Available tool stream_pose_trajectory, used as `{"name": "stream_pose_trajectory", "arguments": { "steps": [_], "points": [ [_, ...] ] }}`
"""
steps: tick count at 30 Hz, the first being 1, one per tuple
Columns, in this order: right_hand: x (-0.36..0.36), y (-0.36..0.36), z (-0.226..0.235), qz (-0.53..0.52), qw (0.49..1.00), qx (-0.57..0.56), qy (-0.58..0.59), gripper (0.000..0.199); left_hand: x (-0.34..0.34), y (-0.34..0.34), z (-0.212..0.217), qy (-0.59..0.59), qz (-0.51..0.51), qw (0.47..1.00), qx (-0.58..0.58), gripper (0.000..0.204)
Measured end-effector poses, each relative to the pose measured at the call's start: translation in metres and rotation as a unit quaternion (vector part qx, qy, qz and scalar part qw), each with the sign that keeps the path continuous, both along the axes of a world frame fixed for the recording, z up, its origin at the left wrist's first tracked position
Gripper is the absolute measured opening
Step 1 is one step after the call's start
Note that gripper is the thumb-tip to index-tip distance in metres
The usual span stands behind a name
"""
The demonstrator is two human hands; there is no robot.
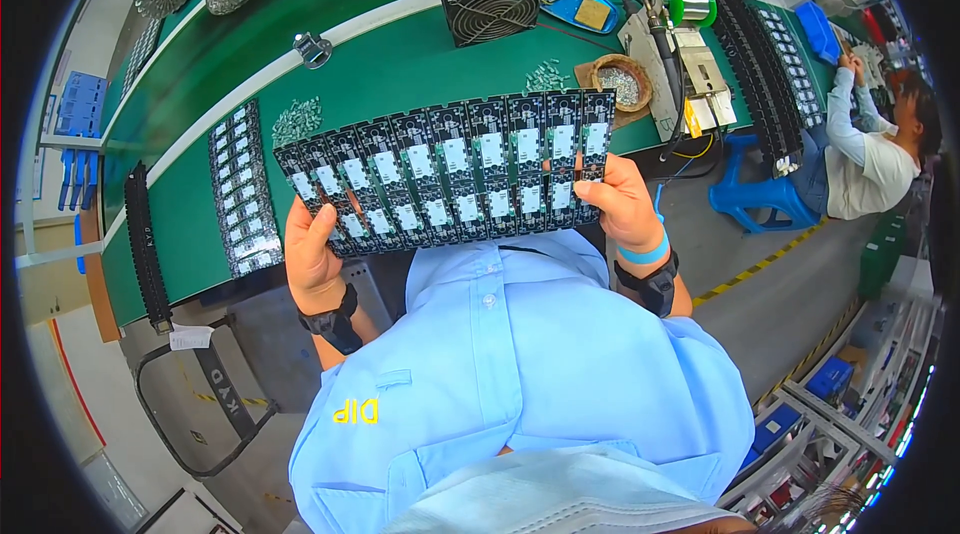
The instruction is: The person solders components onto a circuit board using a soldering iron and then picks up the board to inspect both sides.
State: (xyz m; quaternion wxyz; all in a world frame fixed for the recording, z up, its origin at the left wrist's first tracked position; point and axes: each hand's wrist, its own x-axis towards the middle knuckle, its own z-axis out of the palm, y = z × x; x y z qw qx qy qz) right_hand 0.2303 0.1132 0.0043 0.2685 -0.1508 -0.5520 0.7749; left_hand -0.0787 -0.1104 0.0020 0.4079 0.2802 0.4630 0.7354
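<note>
far left, at about nine o'clock: a long black slotted rack strip [146,244] lies along the edge of the green workbench [380,74], and just right of it a second black panel of small circuit boards with white rectangles [242,189] rests flat on the bench. a loose heap of small pale parts [297,120] sits at its one o'clock.

left of centre: the person's left hand [312,252], black band at the wrist, is closed on the lower left corner of a wide black panel of joined circuit boards with white rectangular patches [450,174], thumb across the front face. the panel is held up off the bench, in front of the chest of the light blue shirt [520,354], tilted so its left end hangs lower than its right.

centre, at twelve o'clock: a small black desk fan with a wire grille [492,9] stands on the bench beyond the panel.

right of centre: the right hand [618,202], with a blue wristband and a black band, is closed on the panel's lower right corner, thumb on the face and fingers behind. at its twelve o'clock a round brown bowl of small metal pieces [622,84] sits beside a soldering stand with green wire spools [685,44].

far right, at about three o'clock: another person in a white top [870,154] sits at a blue stool [755,196], arms raised to a neighbouring bench, well apart from the panel.
</note>
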Motion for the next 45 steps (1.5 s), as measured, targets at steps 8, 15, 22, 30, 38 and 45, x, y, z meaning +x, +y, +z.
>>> {"name": "stream_pose_trajectory", "arguments": {
  "steps": [8, 15, 22, 30, 38, 45],
  "points": [
    [-0.001, 0.0, -0.002, 0.018, 0.999, 0.03, -0.021, 0.033, 0.002, 0.003, 0.005, -0.011, 0.014, 1.0, -0.014, 0.047],
    [-0.008, -0.006, 0.002, 0.012, 1.0, 0.027, -0.005, 0.024, 0.0, 0.002, 0.0, -0.021, 0.012, 1.0, -0.001, 0.045],
    [-0.008, -0.005, 0.003, 0.007, 0.998, 0.062, -0.014, 0.028, -0.001, 0.004, -0.005, -0.046, 0.009, 0.999, -0.004, 0.042],
    [-0.005, -0.004, 0.0, 0.031, 0.997, 0.067, -0.027, 0.032, 0.008, 0.007, 0.003, -0.041, 0.048, 0.998, -0.009, 0.039],
    [0.007, 0.0, 0.071, -0.324, 0.853, 0.4, -0.09, 0.045, 0.005, 0.004, 0.017, 0.015, 0.049, 0.999, 0.006, 0.04],
    [-0.007, -0.02, 0.128, -0.219, 0.749, 0.62, -0.083, 0.041, 0.048, 0.056, 0.081, 0.124, -0.128, 0.984, 0.002, 0.027]
  ]
}}
